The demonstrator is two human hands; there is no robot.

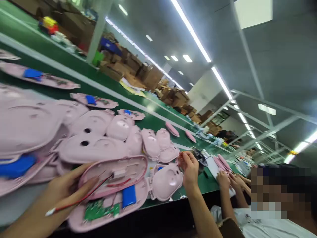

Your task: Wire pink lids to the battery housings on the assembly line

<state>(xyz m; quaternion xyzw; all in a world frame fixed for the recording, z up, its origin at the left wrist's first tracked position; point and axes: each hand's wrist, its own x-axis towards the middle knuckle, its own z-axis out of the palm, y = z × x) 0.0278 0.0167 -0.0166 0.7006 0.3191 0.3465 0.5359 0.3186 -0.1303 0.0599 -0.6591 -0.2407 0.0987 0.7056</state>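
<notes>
Along the green tabletop point(213, 185), pink shells point(94, 147) lie heaped. At its near edge, my left hand point(63, 188) pinches the upper half point(136, 168) in its fingers, above the lower half point(109, 222); my right hand's point(190, 168) fingers curl, and I cannot tell whether they pinch anything. I'd ease the thin lead point(76, 201) off the rim.

Some fingers of the left hand point(70, 190) are hidden behind the pink shell point(138, 167), and the forearm point(29, 218) is cut off at the lower left corner. The fingertips of the right hand point(190, 168) blur, so what they may hold is unclear. The left edge cuts off a blue battery point(18, 167). Distant cardboard boxes point(153, 77) smear together.
</notes>
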